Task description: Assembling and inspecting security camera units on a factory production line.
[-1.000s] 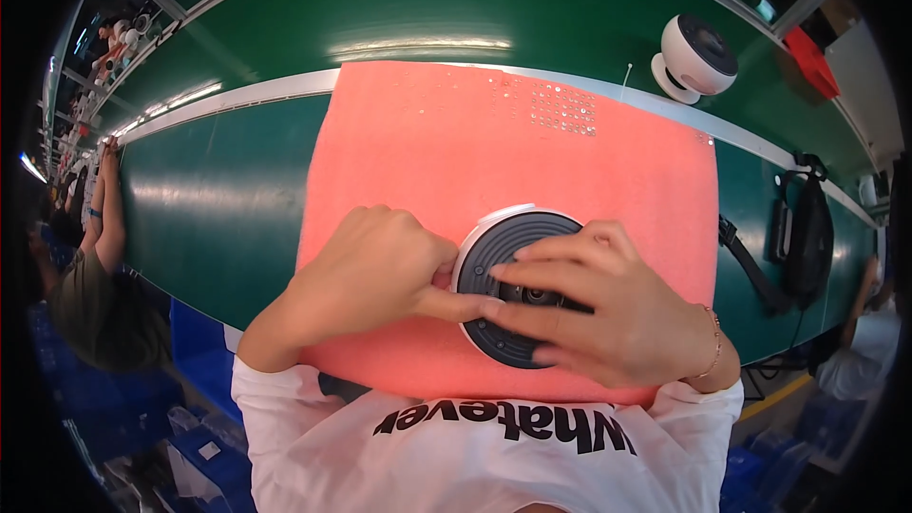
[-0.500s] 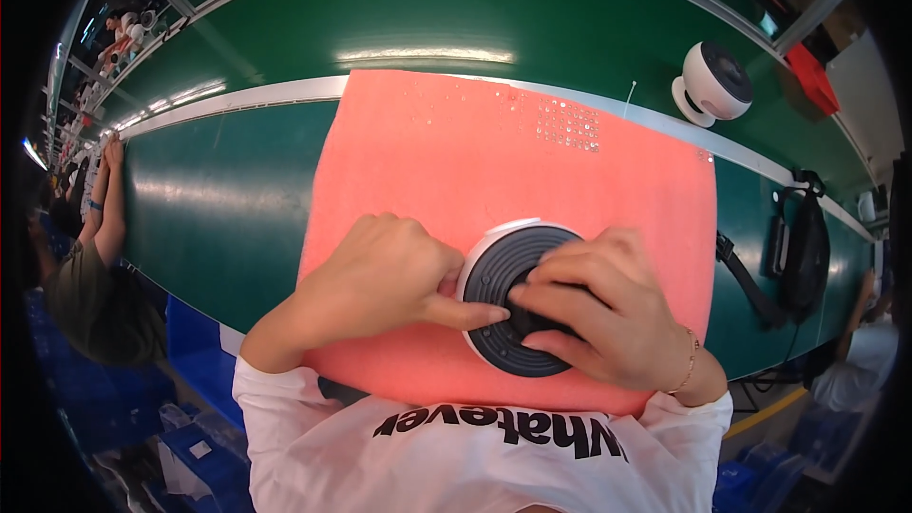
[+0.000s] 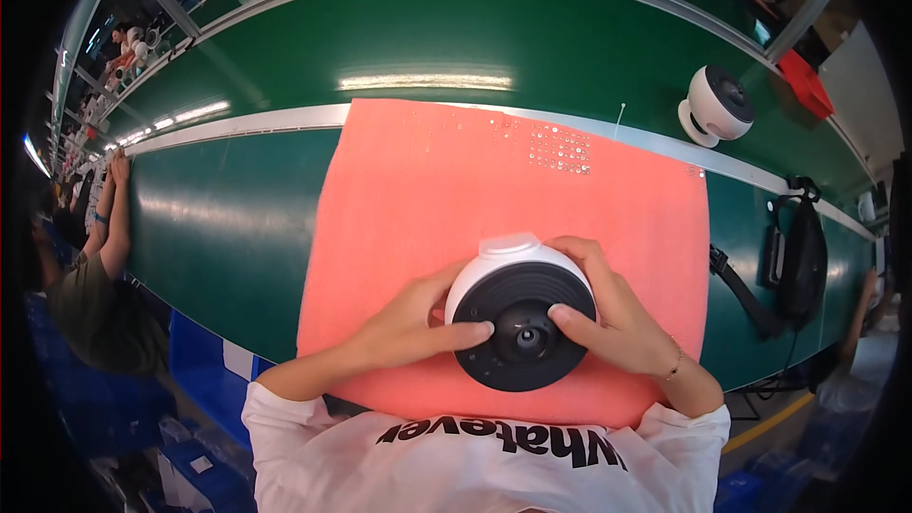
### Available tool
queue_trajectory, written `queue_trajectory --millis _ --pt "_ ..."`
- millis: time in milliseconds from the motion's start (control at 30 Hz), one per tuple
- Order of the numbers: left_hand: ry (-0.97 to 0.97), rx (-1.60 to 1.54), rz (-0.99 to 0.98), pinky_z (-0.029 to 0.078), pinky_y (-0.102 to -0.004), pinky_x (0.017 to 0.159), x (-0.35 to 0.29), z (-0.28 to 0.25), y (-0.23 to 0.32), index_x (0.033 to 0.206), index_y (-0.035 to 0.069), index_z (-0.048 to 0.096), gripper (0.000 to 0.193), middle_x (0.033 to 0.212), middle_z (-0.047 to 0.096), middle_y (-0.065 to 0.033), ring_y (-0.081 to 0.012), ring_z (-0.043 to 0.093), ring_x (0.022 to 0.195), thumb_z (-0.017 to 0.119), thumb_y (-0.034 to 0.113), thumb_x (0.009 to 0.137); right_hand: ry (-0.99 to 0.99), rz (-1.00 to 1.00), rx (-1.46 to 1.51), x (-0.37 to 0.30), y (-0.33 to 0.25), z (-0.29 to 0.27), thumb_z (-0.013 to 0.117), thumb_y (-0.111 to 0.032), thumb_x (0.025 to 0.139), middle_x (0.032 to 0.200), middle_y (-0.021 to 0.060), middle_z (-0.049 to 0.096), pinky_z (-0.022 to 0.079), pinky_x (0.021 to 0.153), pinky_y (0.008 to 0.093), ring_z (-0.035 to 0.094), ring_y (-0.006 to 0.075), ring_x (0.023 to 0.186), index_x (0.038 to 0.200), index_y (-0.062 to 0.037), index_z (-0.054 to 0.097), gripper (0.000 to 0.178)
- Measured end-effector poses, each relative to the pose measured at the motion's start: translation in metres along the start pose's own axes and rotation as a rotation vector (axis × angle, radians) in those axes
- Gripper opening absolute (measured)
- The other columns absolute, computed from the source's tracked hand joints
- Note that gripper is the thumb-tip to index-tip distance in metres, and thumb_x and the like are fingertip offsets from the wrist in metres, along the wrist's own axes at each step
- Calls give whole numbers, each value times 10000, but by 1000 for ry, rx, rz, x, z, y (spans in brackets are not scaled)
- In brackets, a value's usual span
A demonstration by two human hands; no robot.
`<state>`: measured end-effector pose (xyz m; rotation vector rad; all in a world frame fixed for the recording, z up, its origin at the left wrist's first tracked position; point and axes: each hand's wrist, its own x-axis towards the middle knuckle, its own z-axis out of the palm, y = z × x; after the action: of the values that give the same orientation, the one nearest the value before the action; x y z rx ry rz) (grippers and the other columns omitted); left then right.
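Observation:
A round white device with a black front face (image 3: 521, 323) is held upright over a salmon-pink mat (image 3: 456, 190), its black face turned toward me. My left hand (image 3: 408, 328) grips its left side, thumb pressed on the black face. My right hand (image 3: 617, 318) wraps its right side, thumb also on the face. A small lens sits at the centre of the face.
The mat lies on a green conveyor table (image 3: 228, 218) with a silver rail. Several tiny screws (image 3: 560, 144) lie at the mat's far edge. A second white round device (image 3: 714, 106) stands far right. A black tool with strap (image 3: 793, 256) lies right. Another person (image 3: 95, 256) works at left.
The device was lying flat on the mat under both hands; now it is lifted and tilted, showing its white body, with both thumbs on the black face.

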<state>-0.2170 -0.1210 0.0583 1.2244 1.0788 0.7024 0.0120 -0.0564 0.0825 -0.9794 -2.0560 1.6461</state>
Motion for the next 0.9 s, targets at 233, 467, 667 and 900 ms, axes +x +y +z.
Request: queue_trajectory --millis 233,467,667,900 --pt "250 277 434 522 -368 837 -3 -3 21 1385 -48 252 933 1186 541 -203 -266 577 1065 769 188 645 179 -265 -90 27 -21 -1 779 -323 669 1085 219 565 474 855 380 595 326 1003 1183 -15 392 714" --pt "356 273 524 533 -319 780 7 -28 45 1375 -53 293 899 1149 569 -174 -238 590 1023 749 177 635 331 -507 -202 66 -42 -13 800 -377 609 869 170 641 505 745 360 654 303 818 995 -3 503 615" --pt "380 -145 726 442 -349 928 24 -71 37 1244 -87 418 805 1153 550 -183 -242 557 1063 723 256 582 308 -623 -4 75 -76 -17 821 -268 597 1240 163 477 429 918 380 502 282 1122 1314 -51 313 905" --pt "666 -704 690 337 -460 1028 73 -32 58 1376 176 317 693 1378 377 -82 -290 395 1248 312 643 864 569 -812 -169 96 -59 2 785 -210 612 1209 223 502 493 870 390 570 317 1067 1391 -47 271 947"
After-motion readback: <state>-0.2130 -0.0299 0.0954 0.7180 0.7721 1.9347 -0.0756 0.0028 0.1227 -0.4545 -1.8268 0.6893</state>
